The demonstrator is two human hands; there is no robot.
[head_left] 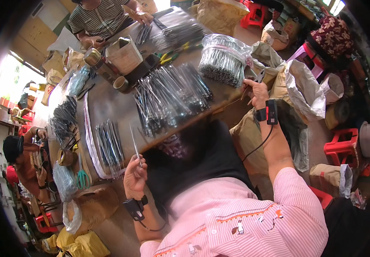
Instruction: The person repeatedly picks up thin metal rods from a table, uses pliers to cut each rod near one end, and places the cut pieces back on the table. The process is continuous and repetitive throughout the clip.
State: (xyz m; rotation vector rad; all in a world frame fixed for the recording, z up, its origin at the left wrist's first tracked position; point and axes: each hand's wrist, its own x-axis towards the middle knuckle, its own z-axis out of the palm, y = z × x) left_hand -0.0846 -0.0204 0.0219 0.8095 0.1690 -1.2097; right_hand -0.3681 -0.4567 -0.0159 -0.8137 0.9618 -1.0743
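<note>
Head view: step in hand, I judge, the working of one thin metal strip (134, 141), pinched in my left grip (135, 174), with a pliers-like tool (260, 76) clasped in my right grip (258, 92); next move probably calls for bringing the two together. Location, over the near edge of the table (116, 105), between the small row of strips (109, 143) and the larger spread (167, 96); long axis running away from me, free tip forward and slightly left.

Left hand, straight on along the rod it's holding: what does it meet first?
Likely the small round container, across bare table; the thin rod in the left hand points that way. Height is unclear, so it might pass over.
</note>
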